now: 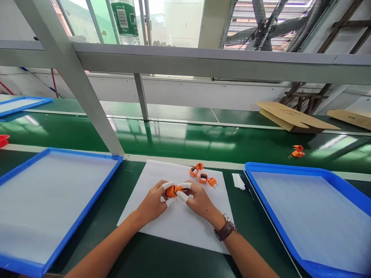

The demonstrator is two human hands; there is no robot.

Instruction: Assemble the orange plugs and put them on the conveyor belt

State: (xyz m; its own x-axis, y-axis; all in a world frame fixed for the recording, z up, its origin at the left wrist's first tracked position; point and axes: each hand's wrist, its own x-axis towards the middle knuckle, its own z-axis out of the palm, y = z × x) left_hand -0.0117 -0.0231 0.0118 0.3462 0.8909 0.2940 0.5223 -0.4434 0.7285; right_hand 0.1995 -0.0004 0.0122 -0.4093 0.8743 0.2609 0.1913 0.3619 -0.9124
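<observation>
Between my two hands is an orange plug adapter [173,191], raised a little above a white sheet of paper [185,226]. Closed round its left side are the fingers of my left hand [155,201]. My right hand [199,200] pinches its right end. White covers sit on several of my fingertips and hide part of the piece. Just beyond my right hand, on the paper, lie an orange adapter piece [196,170] and another orange adapter piece [207,180]. Both look split into two parts, with dark insides and metal prongs.
A blue-rimmed tray [84,208] stands left of the paper, and a second blue tray [278,231] stands right. Behind runs a shiny green belt [174,135] carrying an orange piece [298,151]. A grey post [89,104] slants down at left; cardboard [292,116] lies beyond.
</observation>
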